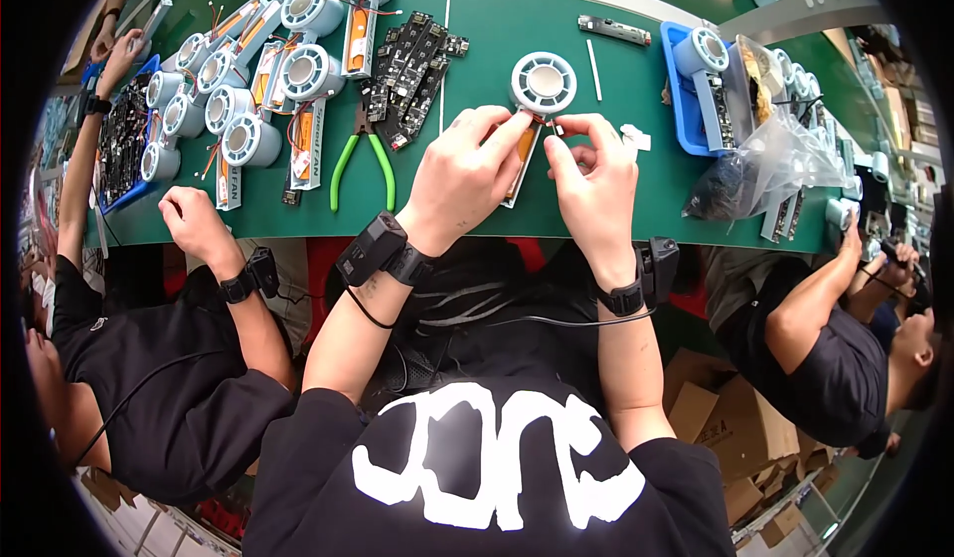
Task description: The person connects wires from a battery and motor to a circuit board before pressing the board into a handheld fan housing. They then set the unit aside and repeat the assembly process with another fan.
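Note:
A light-blue handheld fan (pixel 545 82) with a round grille lies on the green table in front of me, its handle open and an orange part showing inside. My left hand (pixel 465 174) is closed around the handle, thumb and fingertips just below the round head. From the other side, my right hand (pixel 598 181) pinches what looks like a thin wire at the fan's neck; the fingertips partly hide it. Short red wires show between the two hands. Green-handled pliers (pixel 384 171) lie left of my left hand, against a pile of narrow circuit boards (pixel 407 68).
Several similar fans (pixel 248 140) crowd the table's left side. Rightward stand a blue bin (pixel 684 138) with fan parts and a clear plastic bag (pixel 785 164). A white stick (pixel 594 70) and a strip-shaped board (pixel 614 28) lie beyond the fan. Co-workers sit on both sides.

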Demonstrator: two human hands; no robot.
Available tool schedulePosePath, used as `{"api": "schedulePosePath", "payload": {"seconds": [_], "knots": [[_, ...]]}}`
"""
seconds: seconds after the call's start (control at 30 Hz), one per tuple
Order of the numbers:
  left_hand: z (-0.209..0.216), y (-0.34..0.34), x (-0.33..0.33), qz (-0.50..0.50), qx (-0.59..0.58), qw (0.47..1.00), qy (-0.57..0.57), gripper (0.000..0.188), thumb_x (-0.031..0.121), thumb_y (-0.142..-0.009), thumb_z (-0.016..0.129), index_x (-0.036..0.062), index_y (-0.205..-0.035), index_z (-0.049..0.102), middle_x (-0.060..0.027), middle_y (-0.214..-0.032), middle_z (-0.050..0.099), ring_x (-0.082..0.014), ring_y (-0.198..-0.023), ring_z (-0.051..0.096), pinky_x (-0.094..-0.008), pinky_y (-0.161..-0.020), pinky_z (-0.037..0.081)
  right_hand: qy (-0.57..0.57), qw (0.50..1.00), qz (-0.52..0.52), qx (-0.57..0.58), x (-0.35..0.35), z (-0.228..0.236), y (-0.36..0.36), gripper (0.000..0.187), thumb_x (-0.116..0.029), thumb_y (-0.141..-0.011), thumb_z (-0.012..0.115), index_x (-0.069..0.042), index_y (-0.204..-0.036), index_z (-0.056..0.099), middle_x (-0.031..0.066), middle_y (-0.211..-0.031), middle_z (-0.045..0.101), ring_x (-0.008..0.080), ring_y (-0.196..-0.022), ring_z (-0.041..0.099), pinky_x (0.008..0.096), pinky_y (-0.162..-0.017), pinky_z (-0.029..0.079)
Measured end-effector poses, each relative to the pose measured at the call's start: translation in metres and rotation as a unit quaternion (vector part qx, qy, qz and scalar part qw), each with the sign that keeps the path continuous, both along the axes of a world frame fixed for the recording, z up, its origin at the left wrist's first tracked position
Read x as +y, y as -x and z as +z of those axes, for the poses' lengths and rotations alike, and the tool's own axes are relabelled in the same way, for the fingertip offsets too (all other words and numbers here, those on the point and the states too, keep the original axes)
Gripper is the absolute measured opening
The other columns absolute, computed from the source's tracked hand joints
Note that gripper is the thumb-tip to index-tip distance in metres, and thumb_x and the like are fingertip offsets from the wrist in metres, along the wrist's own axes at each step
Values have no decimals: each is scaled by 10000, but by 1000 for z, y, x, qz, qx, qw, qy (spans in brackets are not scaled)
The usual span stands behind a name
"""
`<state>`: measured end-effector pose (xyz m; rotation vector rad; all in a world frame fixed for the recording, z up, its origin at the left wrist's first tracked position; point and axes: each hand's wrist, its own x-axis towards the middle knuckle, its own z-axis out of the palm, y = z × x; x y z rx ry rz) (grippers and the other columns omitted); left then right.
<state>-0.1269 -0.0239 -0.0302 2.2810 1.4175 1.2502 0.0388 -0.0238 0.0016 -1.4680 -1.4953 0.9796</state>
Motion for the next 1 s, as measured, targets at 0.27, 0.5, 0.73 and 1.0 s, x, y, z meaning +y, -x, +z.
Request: {"api": "schedulePosePath", "payload": {"seconds": [0.27,0.5,0.73,1.0], "knots": [[4,2,6,-19,51,998,30,321,56,-830,692,32,-1150,685,-120,-1046,646,-290,-914,660,-388,-793,560,-37,999,10,-33,2,3,-1,200,-18,-898,709,34,-1083,654,82,-938,669,87,-645,656,228,-554,495],[-5,-3,5,1,12,1000,16,319,65,-830,689,45,-1148,686,-112,-1047,645,-287,-904,660,-386,-801,557,-53,998,4,-31,3,0,-3,205,-15,-887,719,25,-1081,662,73,-915,653,89,-642,648,234,-549,488],[0,-2,9,-10,65,998,15,307,91,-838,691,49,-1142,681,-98,-1031,642,-272,-878,655,-401,-784,553,-80,996,21,-39,6,-4,-8,202,-16,-876,725,20,-1068,671,78,-925,662,92,-633,619,234,-550,485],[23,-8,4,-4,118,990,82,310,50,-866,665,41,-1175,680,-123,-1081,648,-309,-899,677,-399,-763,564,-169,981,16,-91,9,-10,-2,219,-44,-854,755,5,-1054,682,71,-928,688,95,-676,612,243,-569,485]]}}
